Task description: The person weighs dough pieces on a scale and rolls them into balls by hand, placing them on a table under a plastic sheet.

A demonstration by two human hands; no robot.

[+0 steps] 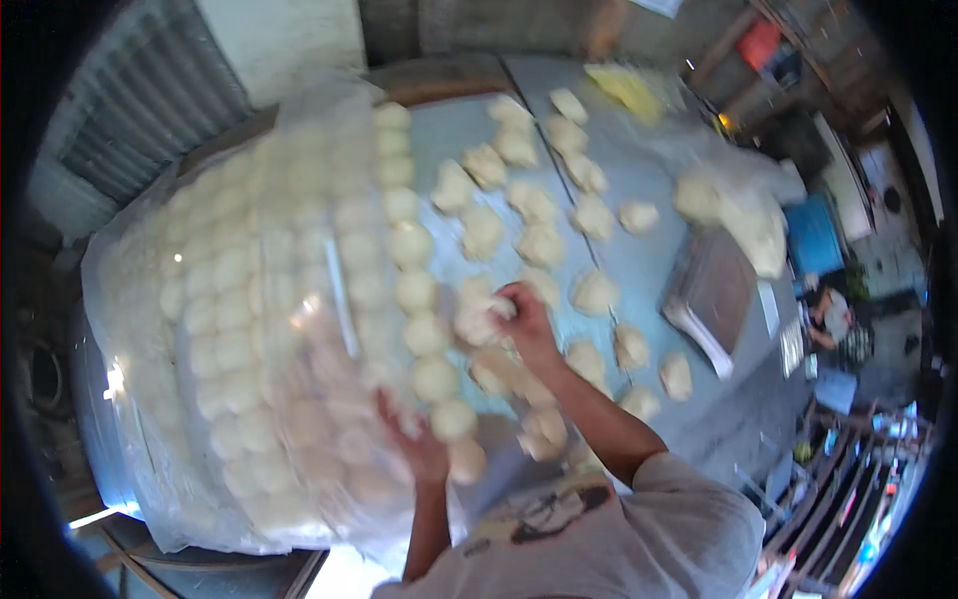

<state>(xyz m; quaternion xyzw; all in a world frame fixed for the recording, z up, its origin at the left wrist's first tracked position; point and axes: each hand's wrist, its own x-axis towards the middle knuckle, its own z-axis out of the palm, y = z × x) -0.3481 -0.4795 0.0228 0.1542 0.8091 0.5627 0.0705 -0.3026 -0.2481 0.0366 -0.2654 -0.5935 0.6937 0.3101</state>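
Observation:
My right hand (527, 319) closes its fingers on a rough lump of dough (481, 317) in the middle of the table. Beside the row of smooth dough balls (435, 379), my left hand (417, 444) has its fingers apart, slightly blurred, next to the edge of a clear plastic sheet (344, 299). Beneath that sheet many rounded dough balls (235, 265) lie in packed rows. Irregular dough pieces (539, 245) are scattered to the right of the uncovered row, several close to my right forearm.
A boxy scale-like device (714, 290) stands on the metal table (689, 419) at the right. Behind it rests a large dough mass (748, 225) partly under plastic. A yellow plastic bag (627, 90) lies at the far edge. Another person (830, 314) is in the background at right.

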